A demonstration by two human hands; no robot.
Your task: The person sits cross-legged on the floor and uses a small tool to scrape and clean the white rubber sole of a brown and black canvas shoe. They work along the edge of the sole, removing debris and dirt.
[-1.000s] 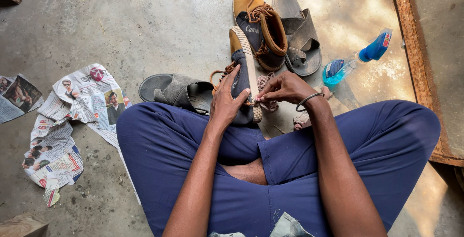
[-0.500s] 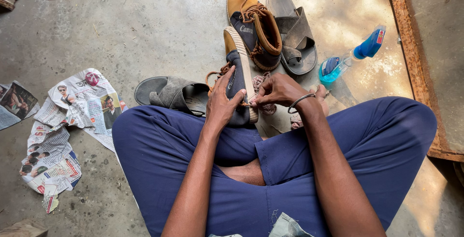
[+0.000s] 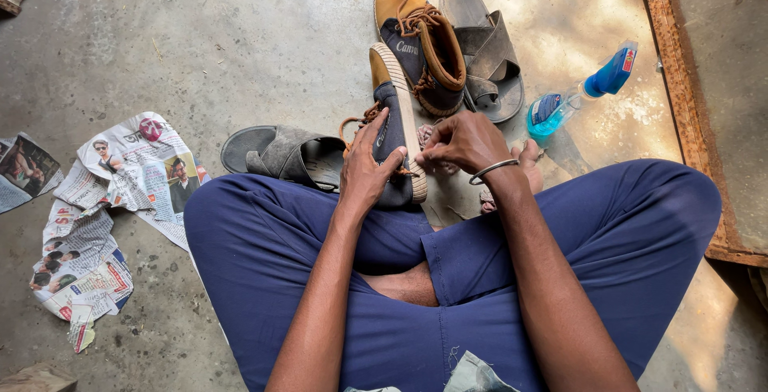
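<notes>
Left hand (image 3: 364, 170) clasps navy canvas shoe with ribbed pale rubber sole (image 3: 396, 124), upright on lap | right hand (image 3: 462, 142) fingertips pinched at sole edge | grey leather sandal (image 3: 280, 154) on rough concrete floor (image 3: 200, 40)

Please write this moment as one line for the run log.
left hand: holds navy shoe on its side, sole up | right hand: fingertips pinch at sole edge | nearby: second shoe, two grey sandals, blue bottle

Right-hand fingers (image 3: 428, 154) — lower along sole (image 3: 404, 112)
</notes>
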